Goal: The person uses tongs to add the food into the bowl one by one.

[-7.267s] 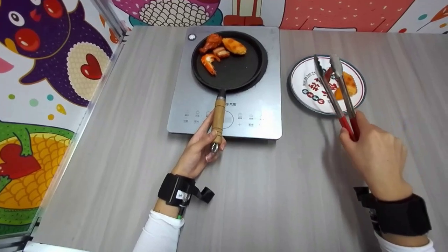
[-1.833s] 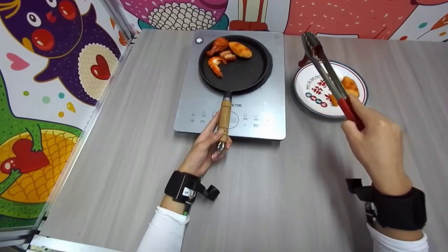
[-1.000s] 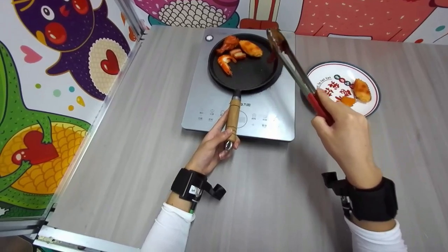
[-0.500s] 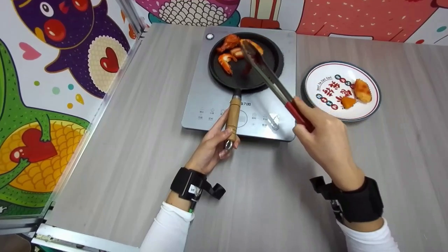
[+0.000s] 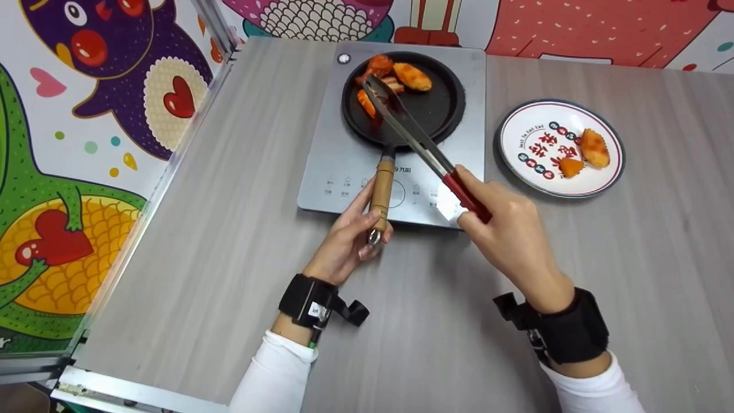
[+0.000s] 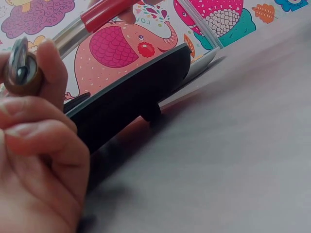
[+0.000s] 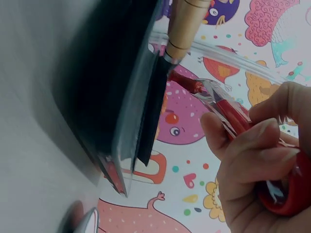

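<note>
Red-handled tongs point(image 5: 421, 146) angled over shrimp point(image 5: 366, 103) in pan point(image 5: 436, 112).

white sleeves point(image 5: 275, 376), black wrist straps point(image 5: 307, 298)

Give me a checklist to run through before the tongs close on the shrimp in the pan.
1. Pan steadied: ok. The left hand grips the pan's wooden handle.
2. Tongs held firmly: ok. The right hand grips the red end of the tongs.
3. Tong tips at the shrimp: ok, they sit over it in the head view.
4. Tips actually gripping the shrimp: cannot tell, the tips hide the contact.
5. Neighbouring food clear of the tips: not ok, the other pieces lie right beside them.
6. Room on the plate: ok, its left part is bare.
</note>
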Available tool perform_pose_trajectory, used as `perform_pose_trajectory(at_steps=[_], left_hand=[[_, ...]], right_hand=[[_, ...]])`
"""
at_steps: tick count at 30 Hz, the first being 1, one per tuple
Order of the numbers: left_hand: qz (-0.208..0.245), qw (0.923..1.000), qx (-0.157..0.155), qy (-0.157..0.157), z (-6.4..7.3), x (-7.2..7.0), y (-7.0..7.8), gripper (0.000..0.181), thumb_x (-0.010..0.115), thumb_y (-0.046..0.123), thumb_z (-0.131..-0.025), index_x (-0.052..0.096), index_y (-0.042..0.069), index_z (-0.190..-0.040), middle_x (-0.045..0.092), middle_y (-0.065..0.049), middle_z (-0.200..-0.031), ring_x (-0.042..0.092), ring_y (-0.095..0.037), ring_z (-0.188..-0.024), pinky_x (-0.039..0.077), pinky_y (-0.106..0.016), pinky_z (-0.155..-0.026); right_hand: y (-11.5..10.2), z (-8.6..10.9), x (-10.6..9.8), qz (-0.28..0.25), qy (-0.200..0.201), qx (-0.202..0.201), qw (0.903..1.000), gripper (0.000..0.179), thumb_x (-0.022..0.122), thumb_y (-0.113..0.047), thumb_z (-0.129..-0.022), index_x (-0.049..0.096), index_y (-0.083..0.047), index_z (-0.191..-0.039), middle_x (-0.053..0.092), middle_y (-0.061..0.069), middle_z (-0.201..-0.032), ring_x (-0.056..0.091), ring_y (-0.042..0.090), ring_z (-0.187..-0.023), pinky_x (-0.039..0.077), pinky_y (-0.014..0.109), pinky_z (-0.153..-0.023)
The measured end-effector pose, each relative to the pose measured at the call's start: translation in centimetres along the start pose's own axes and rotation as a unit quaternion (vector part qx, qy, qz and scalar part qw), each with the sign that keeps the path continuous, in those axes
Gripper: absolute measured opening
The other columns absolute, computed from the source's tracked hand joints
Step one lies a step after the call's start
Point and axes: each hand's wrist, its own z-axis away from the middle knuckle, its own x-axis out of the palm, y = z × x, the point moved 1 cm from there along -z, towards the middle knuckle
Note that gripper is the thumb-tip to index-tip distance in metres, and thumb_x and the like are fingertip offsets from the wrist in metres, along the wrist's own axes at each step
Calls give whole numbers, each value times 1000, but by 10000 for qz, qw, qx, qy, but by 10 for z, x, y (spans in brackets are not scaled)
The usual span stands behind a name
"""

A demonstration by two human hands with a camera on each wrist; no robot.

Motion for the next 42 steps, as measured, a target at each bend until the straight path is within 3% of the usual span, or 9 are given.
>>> perform_pose_trajectory(at_steps=[9,18,33,42], left_hand=[[-48,10000,-15,8,0,0,-1,58,51,19,-90,24,34,-140,57,-9,-72,38,-8,-46,29,-17,-37],[-21,10000,-46,82,0,0,1,59,53,20,-89,26,34,-139,57,-9,-73,42,-9,-49,29,-16,-37],[88,9999,-77,39,-1,1,1,59,52,18,-89,25,34,-139,56,-9,-74,49,-12,-57,30,-15,-37],[-91,10000,-17,17,-1,0,1,58,51,20,-90,24,33,-140,56,-10,-72,39,-8,-46,27,-17,-36]], right_hand=[[2,2,3,-119,-104,62,9999,59,58,-6,-70,52,-21,-127,56,-1,-73,42,10,-55,31,25,-47],[10,5,-1,-186,-200,217,9994,57,60,-8,-72,52,-22,-126,59,2,-78,38,11,-52,29,25,-44],[20,7,-8,-230,-390,587,9973,56,59,-9,-74,51,-26,-127,52,2,-69,35,13,-52,27,26,-44],[21,7,-10,-183,-217,442,9986,56,57,-9,-73,52,-25,-126,59,1,-83,40,14,-58,28,26,-48]])
